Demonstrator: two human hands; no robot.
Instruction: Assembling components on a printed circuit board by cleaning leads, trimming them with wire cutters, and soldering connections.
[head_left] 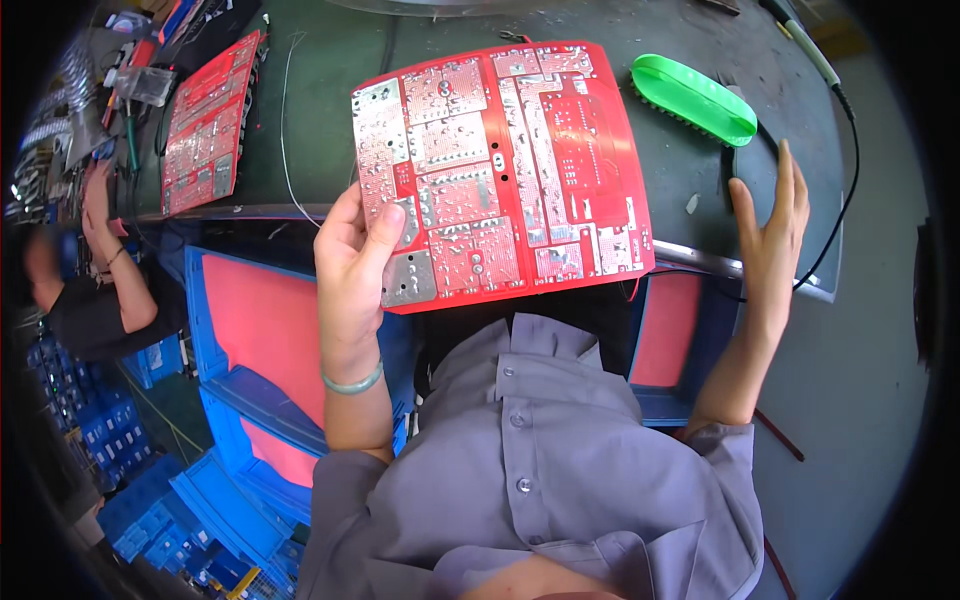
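Gleaming, the red circuit board shows silvery, apparently soldered patches

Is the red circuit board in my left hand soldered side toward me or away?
Toward you: the red circuit board in your left hand shows silvery solder joints across its visible face.

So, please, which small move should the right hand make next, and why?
Probably it should come to the right edge of the red circuit board and support it. The left hand alone grips the board, by its left side, while the right hand is open, looks empty, and is apart from it.
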